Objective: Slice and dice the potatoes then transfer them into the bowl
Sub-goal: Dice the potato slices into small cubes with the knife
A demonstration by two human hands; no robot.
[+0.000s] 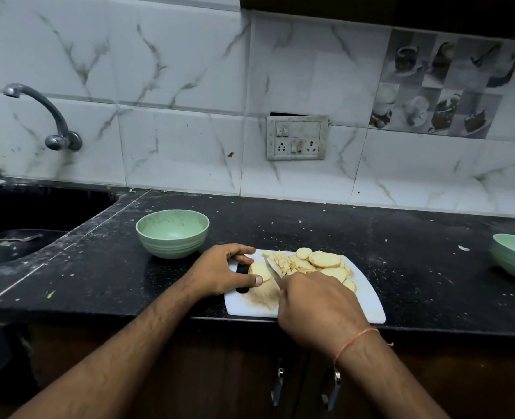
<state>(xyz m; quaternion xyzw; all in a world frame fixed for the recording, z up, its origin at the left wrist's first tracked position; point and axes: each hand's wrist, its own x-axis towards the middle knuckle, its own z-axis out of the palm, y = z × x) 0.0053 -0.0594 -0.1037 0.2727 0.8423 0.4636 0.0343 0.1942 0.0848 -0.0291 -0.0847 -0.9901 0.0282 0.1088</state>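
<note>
Black speckled tabletop [310,234] runs below a white marble-tile wall; landmark for all positions = white cutting board [368,294] at the tabletop's near edge.

Potato pos.:
- Potato piece [260,270] lies on the board's left end, just right of the board's dark handle slot [242,269].
- Round slices [324,259] are heaped on the board's far-right area; diced bits [282,261] sit at the far-centre, touching the slices.
- Empty green bowl [172,232] stands off the board, just beyond its far-left corner, apart from it.

Hands:
- Left hand [220,269] reaches over the board's left edge. Fingers partly curled, forefinger along the board's far-left rim, thumb tip [258,279] pressed on the near side of the potato piece. It pins the piece between thumb and fingers.
- Right hand [316,306] sits over the board's near-centre, fingers closed round the knife handle; handle itself hidden under the hand. Red thread on the wrist.
- Knife [273,270] blade comes out of the fist toward the board's far-left, edge against the right side of the potato piece.

Orientation:
- Potato piece long axis approx. near-to-far across the board; cut face turned right, toward the blade.
- Blade crosses that axis at a slant.

Other: second green bowl [514,257] well right of the board; tap [43,116] and sink [17,237] well left; switch plate [297,137] on the wall behind.
</note>
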